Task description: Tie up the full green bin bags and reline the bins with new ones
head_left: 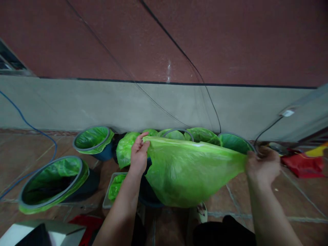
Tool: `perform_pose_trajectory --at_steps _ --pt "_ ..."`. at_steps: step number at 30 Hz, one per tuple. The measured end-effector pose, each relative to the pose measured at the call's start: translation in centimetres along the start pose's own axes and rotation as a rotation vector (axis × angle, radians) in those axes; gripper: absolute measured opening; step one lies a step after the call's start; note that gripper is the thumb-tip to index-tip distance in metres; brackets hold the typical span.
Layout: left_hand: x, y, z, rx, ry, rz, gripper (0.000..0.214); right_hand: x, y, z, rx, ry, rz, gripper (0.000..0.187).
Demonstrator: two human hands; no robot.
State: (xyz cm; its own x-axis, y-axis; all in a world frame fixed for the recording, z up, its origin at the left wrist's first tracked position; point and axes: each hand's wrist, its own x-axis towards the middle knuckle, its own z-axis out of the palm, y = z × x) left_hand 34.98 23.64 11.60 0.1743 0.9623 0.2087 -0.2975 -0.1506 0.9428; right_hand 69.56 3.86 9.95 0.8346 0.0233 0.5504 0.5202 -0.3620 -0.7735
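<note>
Head view, left hand (139,155) pinching one top corner of a green plastic bag (189,171), right hand (262,165) closed on the other, bag stretched between them above lined bins (52,184), tiled floor (258,200).

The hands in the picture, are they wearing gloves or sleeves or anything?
No gloves. The left hand and right hand are both bare, and both forearms are bare as far as the picture shows, with no sleeves. I see no watch, bracelet or ring, though the fingers are a little blurred.
</note>
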Motion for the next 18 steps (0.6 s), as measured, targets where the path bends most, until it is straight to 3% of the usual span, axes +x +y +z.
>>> perform_pose_trajectory --at_steps 1,3,6,7,9,13,18 --pt "-0.2 0.0 0.2 0.043 -0.046 -0.003 0.035 -0.9 -1.0 0.0 -0.081 -0.003 -0.110 0.034" --pt "-0.9 0.1 0.7 0.140 -0.165 -0.007 0.038 -3.2 -3.9 0.1 -0.001 -0.094 -0.247 0.037" --pt "-2.1 0.2 1.9 0.305 -0.332 0.036 0.047 -7.3 -9.1 0.2 0.247 -0.478 -0.434 0.034" --pt "-2.5 0.1 2.4 0.355 -0.383 0.053 0.049 -8.6 -10.6 0.3 0.306 -0.648 -0.473 0.034" --pt "-3.4 -0.1 3.3 0.417 -0.482 0.072 0.054 -10.9 -12.8 0.4 0.366 -0.855 -0.512 0.038" --pt "-4.5 -0.5 4.5 0.473 -0.633 0.071 0.061 -13.2 -13.8 1.0 0.430 -0.933 -0.448 0.019" --pt "-4.6 -0.4 4.5 0.550 -0.664 0.067 0.050 -12.9 -12.5 1.7 0.566 -0.953 -0.173 0.016"
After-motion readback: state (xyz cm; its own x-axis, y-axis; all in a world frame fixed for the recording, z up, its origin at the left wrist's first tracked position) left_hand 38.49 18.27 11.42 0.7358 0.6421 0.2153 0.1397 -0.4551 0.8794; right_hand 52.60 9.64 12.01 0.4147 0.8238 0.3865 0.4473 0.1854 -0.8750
